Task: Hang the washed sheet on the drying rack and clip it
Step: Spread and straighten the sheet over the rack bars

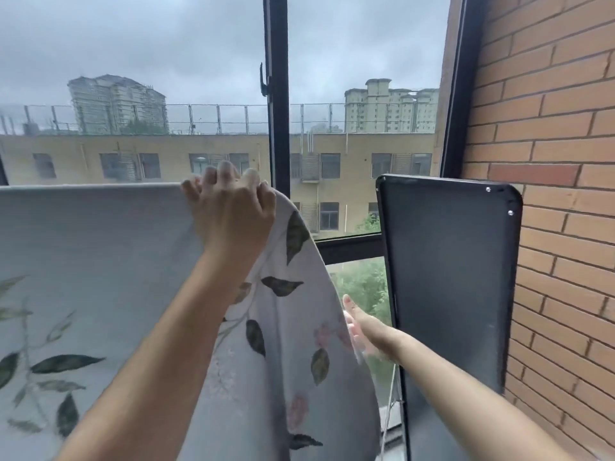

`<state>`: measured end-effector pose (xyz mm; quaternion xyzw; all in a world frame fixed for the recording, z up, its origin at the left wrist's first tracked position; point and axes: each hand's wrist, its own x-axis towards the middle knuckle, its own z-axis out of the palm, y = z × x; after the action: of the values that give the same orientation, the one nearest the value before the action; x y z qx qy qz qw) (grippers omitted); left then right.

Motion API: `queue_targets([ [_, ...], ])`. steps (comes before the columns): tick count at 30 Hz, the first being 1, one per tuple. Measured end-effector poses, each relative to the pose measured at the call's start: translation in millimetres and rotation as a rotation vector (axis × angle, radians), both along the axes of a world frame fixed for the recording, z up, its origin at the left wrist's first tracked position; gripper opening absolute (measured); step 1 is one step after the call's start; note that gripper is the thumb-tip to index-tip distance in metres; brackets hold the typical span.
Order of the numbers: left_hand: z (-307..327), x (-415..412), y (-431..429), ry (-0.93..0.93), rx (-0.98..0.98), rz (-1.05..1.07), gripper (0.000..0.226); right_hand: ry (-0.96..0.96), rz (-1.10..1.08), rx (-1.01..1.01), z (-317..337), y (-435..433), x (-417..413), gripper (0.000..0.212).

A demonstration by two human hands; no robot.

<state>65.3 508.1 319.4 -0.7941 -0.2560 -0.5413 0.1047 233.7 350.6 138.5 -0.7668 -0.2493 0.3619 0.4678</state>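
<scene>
Grey sky and apartment blocks filled the window behind its black post [278, 128]. Left of that post, the left hand [229, 207] curled its fingers over the top corner of the leaf-printed sheet [100, 244], whose upper edge ran straight leftward. Below and right of the post, the right hand [359, 331] reached the sheet's side hem; blur hid whether it pinched or only touched. If that top grip loosened, the washed cloth's weight could likely drag it down. Any rack rail lay hidden under the fabric, and no clip showed.
</scene>
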Motion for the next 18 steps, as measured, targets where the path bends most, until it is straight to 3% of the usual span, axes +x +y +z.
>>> queue_targets([
  [2,-3.5,5.1,-8.4,0.035,-0.009,0.055,0.035,0.086,-0.01,-0.157,-23.2,-4.9,12.8,0.108],
  [5,-11.5,18.5,-25.7,0.125,0.041,0.131,0.033,0.239,0.171,-0.307,-35.4,-13.0,8.2,0.072],
  [7,-16.5,26.6,-35.0,0.166,0.066,0.18,0.03,0.305,0.3,-0.333,-45.8,-16.1,8.0,0.069],
  [13,-14.9,32.2,-46.1,0.262,0.05,0.298,0.032,0.579,0.388,0.03,-51.8,-4.0,7.1,0.091],
  [15,-13.5,28.3,-46.1,0.292,0.062,0.309,0.033,0.655,0.336,0.236,-35.9,-4.0,4.7,0.077],
  [18,-9.3,22.2,-43.0,0.323,0.098,0.249,0.034,0.658,0.207,0.544,-0.8,-8.1,4.2,0.034],
])
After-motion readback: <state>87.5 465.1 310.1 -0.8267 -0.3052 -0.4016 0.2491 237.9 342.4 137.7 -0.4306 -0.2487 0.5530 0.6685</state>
